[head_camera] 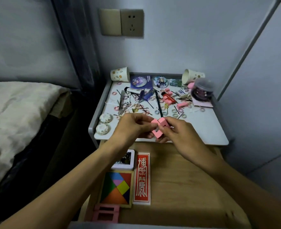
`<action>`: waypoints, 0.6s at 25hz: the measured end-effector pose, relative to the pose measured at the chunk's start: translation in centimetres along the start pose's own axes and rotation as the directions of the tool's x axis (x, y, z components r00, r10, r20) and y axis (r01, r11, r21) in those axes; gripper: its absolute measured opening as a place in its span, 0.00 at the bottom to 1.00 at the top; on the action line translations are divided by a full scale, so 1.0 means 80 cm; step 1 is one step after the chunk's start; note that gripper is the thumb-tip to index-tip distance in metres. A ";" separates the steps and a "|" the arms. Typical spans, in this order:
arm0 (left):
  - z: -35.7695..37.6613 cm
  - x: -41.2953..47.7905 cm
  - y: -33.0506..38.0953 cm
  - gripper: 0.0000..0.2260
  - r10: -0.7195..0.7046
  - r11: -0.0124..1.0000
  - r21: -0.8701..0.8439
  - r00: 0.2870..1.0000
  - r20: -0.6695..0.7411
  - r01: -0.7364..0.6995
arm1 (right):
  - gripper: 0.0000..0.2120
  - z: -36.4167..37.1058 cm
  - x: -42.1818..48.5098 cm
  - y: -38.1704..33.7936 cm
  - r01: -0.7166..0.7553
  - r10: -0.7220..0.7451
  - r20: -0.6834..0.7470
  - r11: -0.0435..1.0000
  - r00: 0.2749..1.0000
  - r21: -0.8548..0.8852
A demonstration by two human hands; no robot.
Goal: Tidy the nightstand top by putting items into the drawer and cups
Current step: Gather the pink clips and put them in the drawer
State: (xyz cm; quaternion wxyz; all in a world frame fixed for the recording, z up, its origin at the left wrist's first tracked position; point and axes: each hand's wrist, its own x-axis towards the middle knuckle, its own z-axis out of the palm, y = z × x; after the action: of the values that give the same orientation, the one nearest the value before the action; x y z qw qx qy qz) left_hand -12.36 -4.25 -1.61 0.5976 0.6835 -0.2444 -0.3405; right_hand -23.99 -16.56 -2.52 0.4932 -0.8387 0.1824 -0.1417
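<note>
Red box (pixel 141 178) w/ white Chinese seal-script chars (can't make out which), blue card (pixel 140 82) txt too blurry

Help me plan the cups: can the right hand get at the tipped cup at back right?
Likely yes, once freed: the right hand pinches a pink block, and only low clutter lies before the tipped cup.

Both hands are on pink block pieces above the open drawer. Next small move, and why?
Probably lower the pink block pieces onto the bare floor of the drawer, right of the red box. The left hand and right hand already grip them just above it, similar pink pieces lie at its front left corner, and that stretch looks free.
</note>
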 end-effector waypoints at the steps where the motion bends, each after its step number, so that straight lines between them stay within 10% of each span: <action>1: 0.002 -0.004 0.004 0.07 0.001 1.000 -0.004 1.000 -0.008 -0.001 | 0.07 -0.001 -0.002 -0.001 -0.006 0.006 -0.003 1.000 1.000 0.018; 15: 0.001 -0.032 -0.021 0.04 -0.080 0.988 -0.139 0.991 -0.109 0.064 | 0.08 0.020 -0.023 0.001 -0.142 0.157 -0.043 0.958 0.987 0.249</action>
State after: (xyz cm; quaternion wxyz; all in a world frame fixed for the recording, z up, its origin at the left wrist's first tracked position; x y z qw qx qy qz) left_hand -14.23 -2.14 -2.84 0.6426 0.6683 -0.1614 -0.3382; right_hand -24.98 -14.48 -3.45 0.5962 -0.7505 0.2416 -0.1516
